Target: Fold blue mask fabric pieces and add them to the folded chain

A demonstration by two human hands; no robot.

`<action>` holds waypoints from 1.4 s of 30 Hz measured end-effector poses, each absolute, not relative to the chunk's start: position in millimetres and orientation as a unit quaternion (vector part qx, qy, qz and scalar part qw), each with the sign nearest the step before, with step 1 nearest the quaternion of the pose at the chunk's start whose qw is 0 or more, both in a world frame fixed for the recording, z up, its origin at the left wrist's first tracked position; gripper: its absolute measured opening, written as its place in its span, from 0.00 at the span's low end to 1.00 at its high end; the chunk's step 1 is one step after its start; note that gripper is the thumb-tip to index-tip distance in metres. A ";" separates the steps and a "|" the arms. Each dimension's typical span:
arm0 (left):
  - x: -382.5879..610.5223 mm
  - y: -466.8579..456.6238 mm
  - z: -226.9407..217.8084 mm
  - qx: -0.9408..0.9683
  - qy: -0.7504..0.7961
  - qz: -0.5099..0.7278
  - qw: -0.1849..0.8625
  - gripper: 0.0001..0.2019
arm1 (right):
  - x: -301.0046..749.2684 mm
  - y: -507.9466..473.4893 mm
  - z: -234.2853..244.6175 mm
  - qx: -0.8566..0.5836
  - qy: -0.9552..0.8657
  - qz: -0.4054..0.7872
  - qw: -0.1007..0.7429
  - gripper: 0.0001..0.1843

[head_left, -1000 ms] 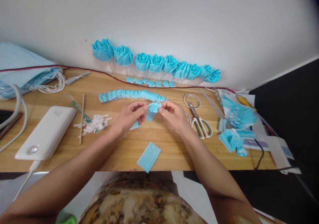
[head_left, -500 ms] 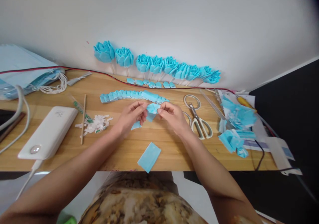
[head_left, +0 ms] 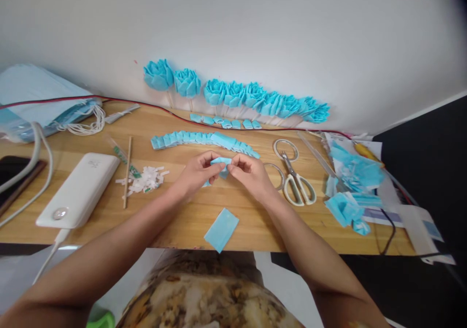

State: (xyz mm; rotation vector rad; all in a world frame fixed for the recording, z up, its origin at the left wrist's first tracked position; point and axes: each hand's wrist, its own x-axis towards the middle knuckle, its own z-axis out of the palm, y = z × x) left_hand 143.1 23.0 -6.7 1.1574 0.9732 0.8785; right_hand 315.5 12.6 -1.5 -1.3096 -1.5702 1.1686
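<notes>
Between my two hands is a small folded piece of blue fabric (head_left: 223,161), pinched from both sides. My left hand (head_left: 200,173) closes thumb and fingers on its left end. On the other end, my right hand (head_left: 248,172) grips with thumb and forefinger. Just beyond lies a curved row of folded blue pieces (head_left: 189,138). A flat blue rectangle (head_left: 222,229) rests near the table's front edge. Partly hidden under my left hand, another bit of blue fabric (head_left: 206,184) shows.
Blue flowers on sticks (head_left: 233,94) lean along the wall. Scissors (head_left: 296,184) and tape rings lie right, beside blue scraps (head_left: 353,170). On the left are a white power bank (head_left: 78,189), a wooden stick (head_left: 127,172), white paper bits (head_left: 148,179) and a bag (head_left: 40,94).
The blue piece has gone from spread open with creases showing to a narrower folded strip. My hands have come slightly lower and closer together. The whole view has shifted a little.
</notes>
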 end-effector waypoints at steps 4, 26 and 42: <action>142.2 24.5 -6.7 0.515 0.446 0.372 0.630 0.13 | 325.5 15.7 2.2 -0.493 -0.627 0.488 0.355 0.11; 139.5 27.0 -7.5 0.492 0.373 0.386 0.685 0.19 | 335.6 22.3 5.1 -0.485 -0.647 0.418 0.414 0.07; 140.3 27.2 -11.1 0.481 0.402 0.408 0.664 0.12 | 332.3 24.0 0.6 -0.487 -0.579 0.466 0.459 0.10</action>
